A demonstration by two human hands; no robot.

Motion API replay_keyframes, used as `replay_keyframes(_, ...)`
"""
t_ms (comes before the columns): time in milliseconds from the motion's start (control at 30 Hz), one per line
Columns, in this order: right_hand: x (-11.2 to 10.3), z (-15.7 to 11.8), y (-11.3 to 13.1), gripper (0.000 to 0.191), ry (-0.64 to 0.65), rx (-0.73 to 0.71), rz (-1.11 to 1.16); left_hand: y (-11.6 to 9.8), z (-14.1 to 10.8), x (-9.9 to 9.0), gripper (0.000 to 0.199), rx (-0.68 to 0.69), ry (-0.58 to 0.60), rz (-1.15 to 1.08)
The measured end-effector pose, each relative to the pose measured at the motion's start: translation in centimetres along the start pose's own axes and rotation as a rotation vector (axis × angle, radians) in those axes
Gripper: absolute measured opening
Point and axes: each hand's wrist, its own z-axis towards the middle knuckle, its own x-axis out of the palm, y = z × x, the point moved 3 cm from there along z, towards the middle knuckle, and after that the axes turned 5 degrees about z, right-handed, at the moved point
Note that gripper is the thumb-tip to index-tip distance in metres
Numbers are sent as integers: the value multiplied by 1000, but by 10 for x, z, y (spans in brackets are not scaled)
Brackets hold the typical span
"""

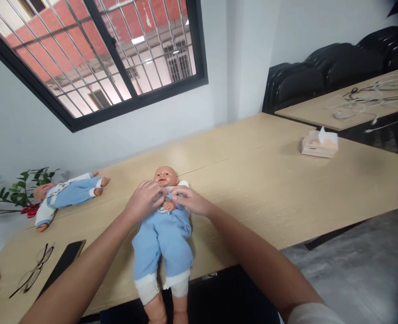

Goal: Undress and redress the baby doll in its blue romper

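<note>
A baby doll (161,245) in light blue pants with white cuffs lies on its back on the table, its feet over the near edge. Both my hands are at its chest, fingers bent over the clothing. My left hand (146,199) has its fingers closed on the doll's top, though the fingertips are partly hidden. From the other side, my right hand (191,200) pinches the doll's sleeve (169,195) at a blue edge. Just below, the doll's small hand (169,206) rests on its belly.
On the wooden table (253,189), a second doll (74,191) lies at the left by a plant (20,189). Eyeglasses (33,272) and a dark flat object (64,261) are near my left forearm. A tissue box (319,144) stands at the right. Cables (364,99) cover another table.
</note>
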Motion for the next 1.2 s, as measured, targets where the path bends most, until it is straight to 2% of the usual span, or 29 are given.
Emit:
replay_keyframes(100,0,0,0,29,-93,100,186,-11,-7,-2,8,7,-70,-22)
replay_keyframes(267,-4,-2,7,29,-126,138,258,-35,-14,7,34,76,63,-36)
replay_keyframes(367,-10,-3,15,22,-85,136,81,-40,-16,15,27,5,74,-1)
replay_keyframes(467,-19,-4,23,7,-89,63,-280,-41,-19,19,23,-65,30,-15)
replay_keyframes(600,-26,-11,27,29,13,48,-587,-39,-22,17,25,-100,4,-38)
replay_keyframes(733,-32,-19,25,30,62,178,-721,-39,-23,14,24,-116,0,-42)
replay_keyframes(833,-37,-20,20,21,20,254,-794,-42,-22,15,30,-97,-3,-44)
replay_keyframes(933,-40,-16,10,13,-101,293,-887,-46,-20,16,38,-66,13,-51)
replay_keyframes(1033,-40,-11,0,15,-226,249,-833,-48,-16,19,40,-63,36,-44)
replay_keyframes(1100,-40,-8,-5,16,-199,167,-670,-49,-15,20,40,-75,48,-32)
replay_keyframes(1200,-41,-6,-6,14,-90,78,-355,-50,-14,20,42,-91,56,-29)
